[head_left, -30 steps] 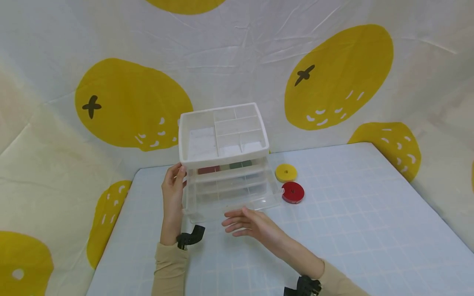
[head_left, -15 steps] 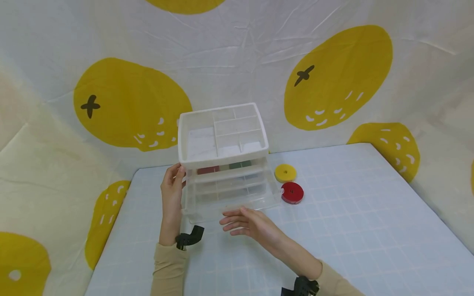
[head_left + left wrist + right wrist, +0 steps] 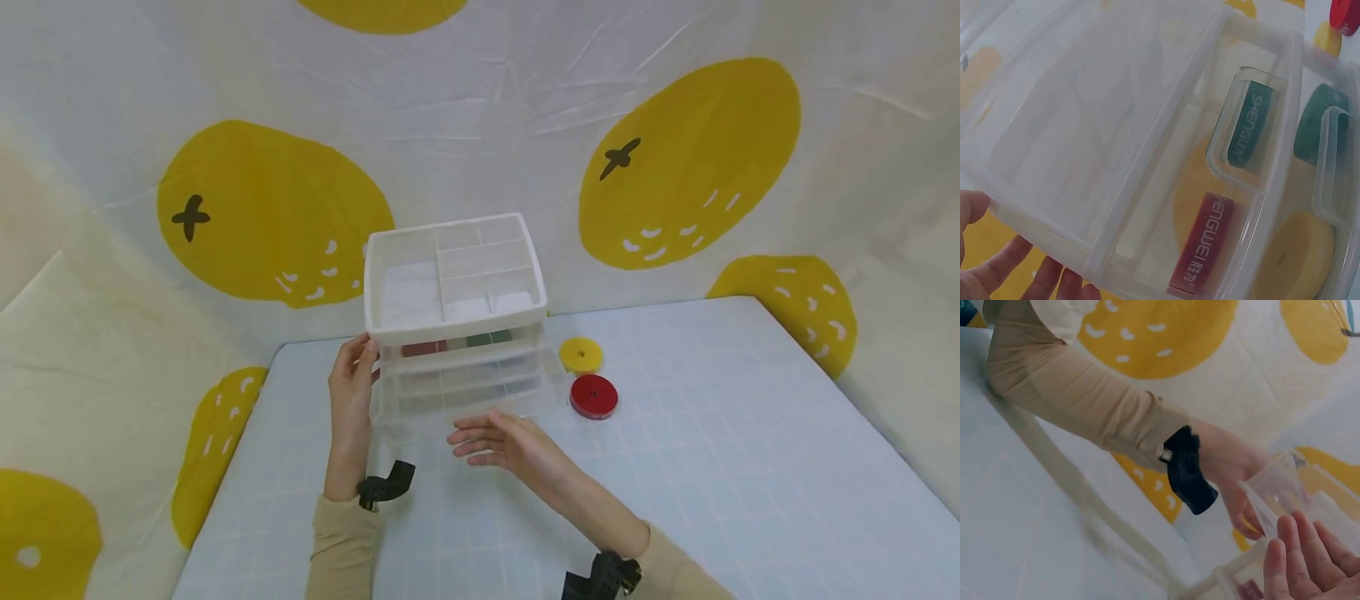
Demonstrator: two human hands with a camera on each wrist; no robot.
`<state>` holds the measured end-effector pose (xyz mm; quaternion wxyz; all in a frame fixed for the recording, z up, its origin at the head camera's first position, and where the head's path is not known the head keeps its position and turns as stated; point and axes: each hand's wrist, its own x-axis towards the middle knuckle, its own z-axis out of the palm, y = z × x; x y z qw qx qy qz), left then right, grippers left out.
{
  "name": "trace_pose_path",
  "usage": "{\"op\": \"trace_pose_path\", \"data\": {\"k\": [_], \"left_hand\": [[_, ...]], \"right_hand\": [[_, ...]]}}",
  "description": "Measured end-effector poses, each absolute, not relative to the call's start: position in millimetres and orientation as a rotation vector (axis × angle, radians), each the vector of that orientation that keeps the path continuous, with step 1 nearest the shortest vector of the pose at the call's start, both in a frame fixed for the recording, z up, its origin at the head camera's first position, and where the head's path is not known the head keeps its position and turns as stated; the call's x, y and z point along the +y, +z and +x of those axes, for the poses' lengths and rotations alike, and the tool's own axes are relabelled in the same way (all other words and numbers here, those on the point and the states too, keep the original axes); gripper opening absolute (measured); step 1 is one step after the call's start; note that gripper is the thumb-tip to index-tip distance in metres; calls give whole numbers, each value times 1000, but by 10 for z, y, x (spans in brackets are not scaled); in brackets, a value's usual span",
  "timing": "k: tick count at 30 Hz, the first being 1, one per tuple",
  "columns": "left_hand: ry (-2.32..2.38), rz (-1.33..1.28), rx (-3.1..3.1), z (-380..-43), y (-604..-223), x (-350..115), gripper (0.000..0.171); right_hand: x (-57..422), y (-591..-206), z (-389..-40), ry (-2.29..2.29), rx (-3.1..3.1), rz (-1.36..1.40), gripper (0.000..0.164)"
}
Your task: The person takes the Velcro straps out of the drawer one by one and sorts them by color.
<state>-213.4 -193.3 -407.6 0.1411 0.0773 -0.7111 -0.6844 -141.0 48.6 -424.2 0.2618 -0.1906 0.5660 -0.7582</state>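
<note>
Clear drawer organizer (image 3: 465, 381) stands mid-table toward far edge, compartmented white top tray (image 3: 465, 326) over it. Inside, red tape (image 3: 1204, 244) and green tape (image 3: 1252, 125) show through. Left hand (image 3: 351, 379) grips organizer's left side, just under tray rim. Right hand (image 3: 506, 446) hovers just on near side, released, fingers loosely extended. Right of organizer, yellow roll (image 3: 576, 356), nearer red roll (image 3: 594, 405). Pale blue cloth (image 3: 720, 417) beneath; fruit-print sheet (image 3: 465, 125) behind.
</note>
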Motion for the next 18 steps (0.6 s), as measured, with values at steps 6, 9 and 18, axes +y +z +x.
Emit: {"op": "trace_pose_path", "data": {"k": [6, 9, 18], "left_hand": [[-1990, 220, -2040, -2155, -4097, -1948, 46], [-2001, 224, -2035, -2164, -4101, -1951, 47], [-1987, 249, -2061, -2169, -4091, -1960, 47]], "right_hand": [[455, -4215, -1503, -2066, 1535, -501, 52], [448, -4193, -1552, -2068, 1545, -489, 52], [404, -4164, -1687, -2075, 1562, -461, 52]]}}
